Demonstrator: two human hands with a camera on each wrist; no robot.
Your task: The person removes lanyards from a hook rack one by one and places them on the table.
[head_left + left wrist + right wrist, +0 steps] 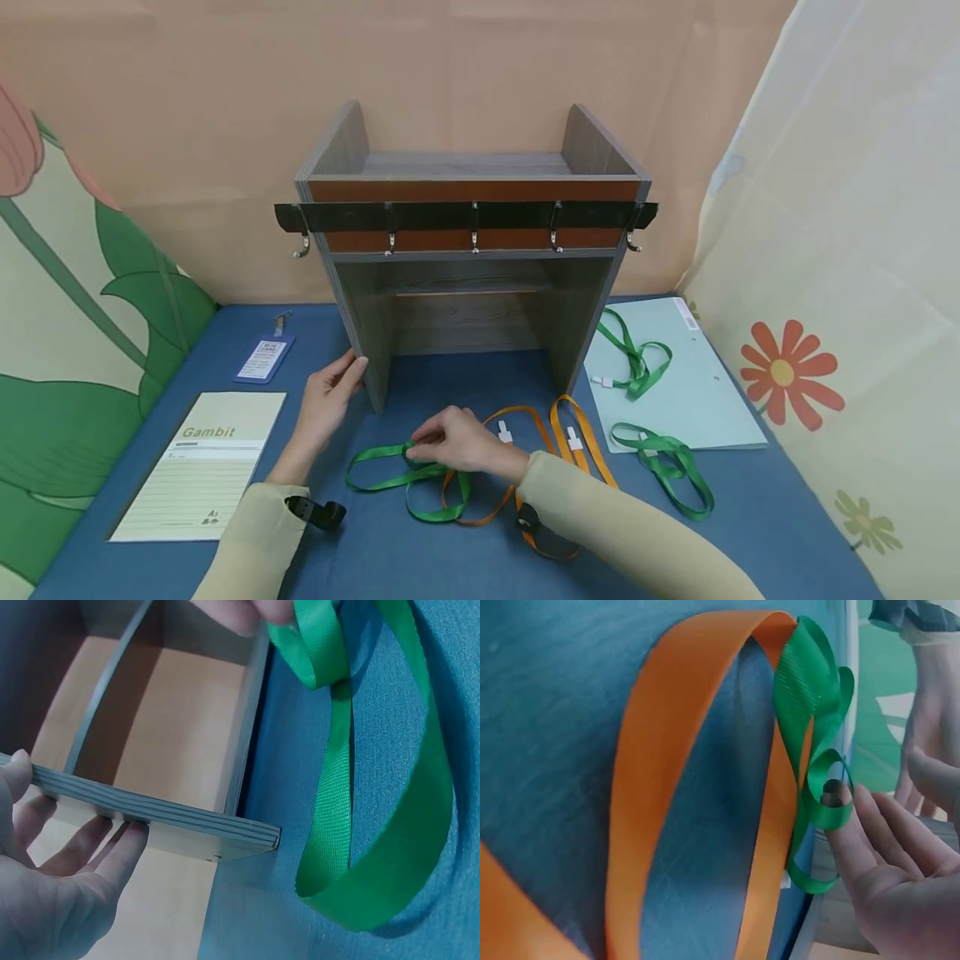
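A grey wooden shelf unit (480, 165) stands upright, with a black hook rail (435, 217) across its front. My left hand (322, 408) grips the front edge of its left side panel (187, 810), thumb on one face and fingers on the other. Right of that panel, my right hand (465, 442) pinches a green lanyard (420, 855), whose loops spread over the blue cloth. In the right wrist view a fingertip sits inside a small curl of the green strap (802, 682). Two orange lanyards (596, 446) with white clips lie beneath and beside my right forearm.
On the left are a blue badge holder (264, 358) with a metal clip and a Gambit notepad (202, 467). A pale folder (705, 383) lies at right with a green lanyard (636, 371) on it; another green lanyard (678, 467) overlaps its front edge.
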